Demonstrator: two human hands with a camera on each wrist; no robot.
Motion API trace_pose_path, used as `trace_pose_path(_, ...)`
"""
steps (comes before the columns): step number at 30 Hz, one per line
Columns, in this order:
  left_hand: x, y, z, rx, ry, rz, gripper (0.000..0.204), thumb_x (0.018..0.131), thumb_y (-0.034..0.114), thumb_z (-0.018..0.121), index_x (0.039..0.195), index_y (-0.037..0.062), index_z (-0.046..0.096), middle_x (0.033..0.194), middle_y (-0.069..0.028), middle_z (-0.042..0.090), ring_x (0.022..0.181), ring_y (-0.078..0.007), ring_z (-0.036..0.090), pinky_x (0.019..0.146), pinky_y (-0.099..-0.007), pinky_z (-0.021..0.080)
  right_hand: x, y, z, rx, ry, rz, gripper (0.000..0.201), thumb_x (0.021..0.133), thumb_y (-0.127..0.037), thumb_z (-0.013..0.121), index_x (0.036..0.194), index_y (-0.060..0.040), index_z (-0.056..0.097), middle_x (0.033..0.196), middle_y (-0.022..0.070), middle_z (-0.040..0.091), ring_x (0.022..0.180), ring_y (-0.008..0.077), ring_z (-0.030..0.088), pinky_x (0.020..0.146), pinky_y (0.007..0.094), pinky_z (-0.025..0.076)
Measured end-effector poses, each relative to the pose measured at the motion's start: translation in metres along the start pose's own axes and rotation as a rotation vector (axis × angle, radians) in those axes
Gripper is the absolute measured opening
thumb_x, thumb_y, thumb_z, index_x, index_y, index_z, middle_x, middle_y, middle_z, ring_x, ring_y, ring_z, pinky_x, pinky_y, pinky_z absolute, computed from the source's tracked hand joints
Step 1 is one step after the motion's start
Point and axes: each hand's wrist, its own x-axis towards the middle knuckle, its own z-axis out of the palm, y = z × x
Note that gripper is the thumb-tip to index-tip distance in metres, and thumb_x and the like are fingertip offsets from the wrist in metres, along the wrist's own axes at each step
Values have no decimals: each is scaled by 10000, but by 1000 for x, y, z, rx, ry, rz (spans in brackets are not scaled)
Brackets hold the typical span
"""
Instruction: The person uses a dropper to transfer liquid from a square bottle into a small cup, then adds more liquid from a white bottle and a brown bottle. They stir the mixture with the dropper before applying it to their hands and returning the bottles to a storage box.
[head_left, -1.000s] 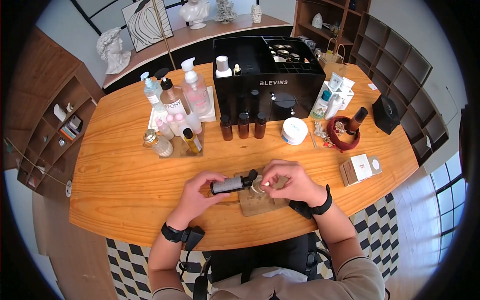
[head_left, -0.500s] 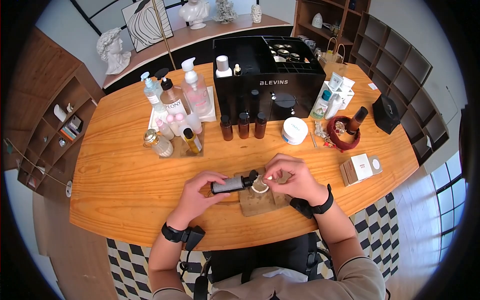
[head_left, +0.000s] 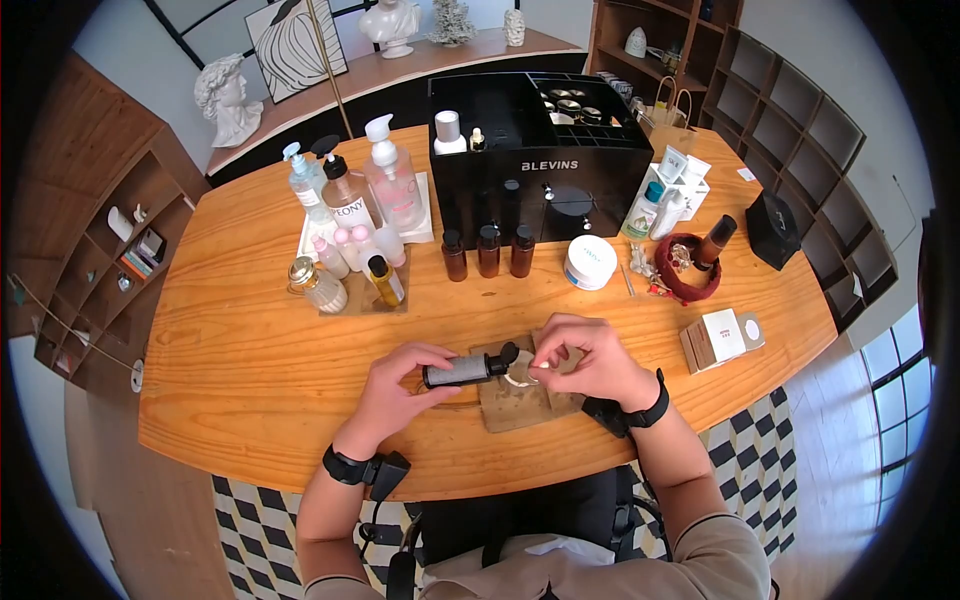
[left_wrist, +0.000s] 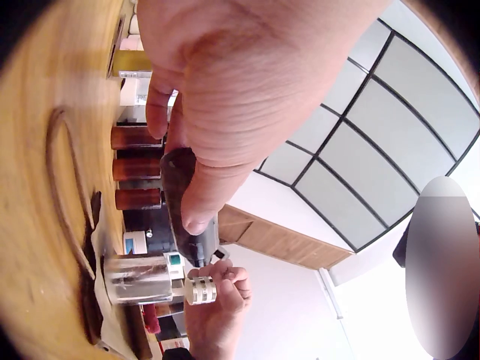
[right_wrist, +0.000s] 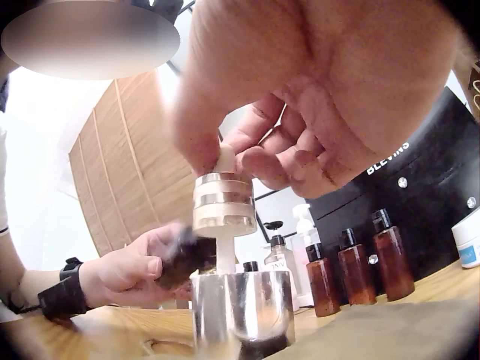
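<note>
My left hand (head_left: 395, 385) holds a dark bottle (head_left: 457, 371) with a grey label, tipped nearly level, its black flip cap (head_left: 507, 355) raised and pointing right. The thumb lies along one side of it in the left wrist view. Between thumb and fingers my right hand (head_left: 585, 360) pinches the pale bulb of a dropper (right_wrist: 224, 206) with silver bands. The dropper's clear tube points down at the mouth of a small clear glass bottle (right_wrist: 244, 307). That glass bottle stands upright on a brown cloth (head_left: 510, 412), partly hidden by the right fingers in the head view.
Three amber bottles (head_left: 488, 252) and a white jar (head_left: 590, 262) stand before a black BLEVINS case (head_left: 540, 200). Pump bottles (head_left: 345, 195) fill a tray at left. A red bowl (head_left: 688, 290) and a small carton (head_left: 713, 340) sit at right. A brown cord (left_wrist: 56, 157) loops by the cloth.
My right hand has shifted slightly right with the dropper, rising a little and then dropping slightly. The left hand and the dark bottle have stayed nearly still.
</note>
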Motion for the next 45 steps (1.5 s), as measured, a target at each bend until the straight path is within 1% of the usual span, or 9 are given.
trace_pose_path(3, 1, 15, 3, -75, 82, -225, 384, 734, 21, 861, 1053, 49, 649, 1118, -112, 702, 1033, -209, 665, 923, -328, 505, 3, -2, 5, -9, 65, -9, 141, 748, 37, 784, 836, -42, 708, 836, 18, 644, 703, 94, 556, 619, 230, 432)
trace_pose_path(6, 0, 6, 1, -28, 26, -54, 348, 739, 16, 853, 1024, 44, 655, 1115, -121, 703, 1040, -221, 667, 940, -329, 502, 3, 0, 1, -76, 119, -38, 144, 751, 37, 791, 841, -40, 708, 841, 19, 646, 711, 94, 563, 619, 233, 434)
trace_pose_path(13, 0, 10, 4, -108, 128, -205, 332, 747, 41, 859, 1026, 58, 679, 1095, -100, 726, 998, -200, 689, 879, -309, 527, 2, 0, 4, -9, 28, 0, 131, 756, 39, 783, 834, -32, 705, 834, 18, 640, 708, 98, 560, 616, 236, 435)
trace_pose_path(15, 1, -1, 1, 5, 42, 25, 433, 749, 75, 868, 1122, 69, 649, 1107, -79, 730, 970, -174, 682, 845, -290, 512, 3, -1, 4, -36, 110, 1, 127, 756, 41, 782, 829, -33, 709, 828, 18, 637, 701, 97, 559, 614, 239, 436)
trace_pose_path(25, -2, 7, 4, -33, 72, -175, 668, 739, 56, 870, 1300, 66, 506, 1123, -72, 718, 1008, -147, 634, 906, -290, 467, 2, -1, 3, -9, 90, -8, 131, 742, 47, 772, 823, -32, 705, 834, 18, 631, 704, 95, 554, 610, 236, 432)
trace_pose_path(31, -1, 1, 1, -32, 1, -55, 498, 729, 51, 873, 1159, 50, 620, 1114, -85, 714, 1023, -153, 627, 914, -295, 472, 0, 0, 0, 23, 2, -12, 133, 752, 47, 778, 829, -33, 705, 844, 20, 629, 712, 96, 559, 614, 238, 437)
trace_pose_path(33, 0, 12, 2, 8, 55, -196, 419, 724, 48, 874, 1082, 46, 657, 1103, -96, 713, 1018, -160, 628, 915, -296, 476, 2, -2, 4, 33, 41, -3, 132, 751, 47, 777, 822, -34, 702, 841, 19, 628, 709, 96, 560, 617, 238, 439)
trace_pose_path(39, 0, -2, 3, -61, 64, -33, 394, 755, 100, 865, 1100, 65, 678, 1095, -49, 725, 954, -166, 661, 855, -292, 501, -1, 2, -1, -49, 54, -1, 125, 769, 29, 795, 835, -31, 708, 847, 26, 637, 716, 103, 575, 626, 236, 446)
trace_pose_path(45, 0, 9, 4, -31, 123, -151, 367, 747, 97, 872, 1051, 66, 668, 1114, -59, 727, 953, -158, 662, 847, -283, 497, 3, -1, 7, -32, 89, -20, 132, 754, 41, 783, 831, -33, 705, 849, 27, 638, 707, 104, 564, 628, 238, 449)
